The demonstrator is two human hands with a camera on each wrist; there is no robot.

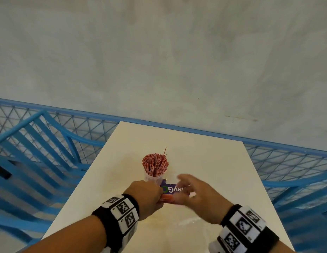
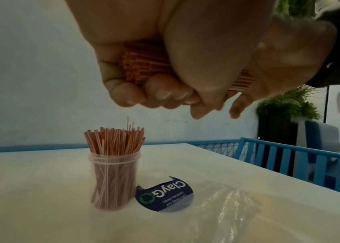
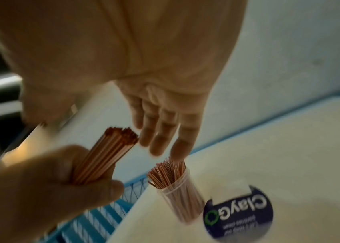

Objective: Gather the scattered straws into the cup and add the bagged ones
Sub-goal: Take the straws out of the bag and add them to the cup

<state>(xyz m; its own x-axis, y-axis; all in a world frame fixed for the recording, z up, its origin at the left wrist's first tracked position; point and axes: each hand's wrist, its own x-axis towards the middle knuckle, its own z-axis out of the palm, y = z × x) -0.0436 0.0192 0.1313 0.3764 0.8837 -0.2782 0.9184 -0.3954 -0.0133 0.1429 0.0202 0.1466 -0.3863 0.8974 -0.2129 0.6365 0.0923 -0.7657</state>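
Note:
A clear plastic cup [image 1: 153,178] packed with upright red-and-white straws [image 1: 155,164] stands mid-table. My left hand [image 1: 147,197] grips a tight bundle of bare straws [image 1: 167,199] just in front of the cup. The left wrist view shows the fingers [image 2: 165,93] curled round the bundle [image 2: 144,65] above the cup [image 2: 114,180]. My right hand [image 1: 189,190] hovers blurred beside the bundle's free end. Its fingers [image 3: 165,131] are straight and hold nothing, close to the bundle's tip [image 3: 121,134]. A crumpled clear bag [image 2: 227,207] with a blue ClayGo label [image 2: 165,194] lies by the cup.
The white table [image 1: 204,161] is narrow, with edges close on both sides. Blue mesh railing [image 1: 286,161] and a blue chair [image 1: 36,147] flank it. A grey wall [image 1: 159,61] lies behind. Potted plants [image 2: 289,105] stand at the far right.

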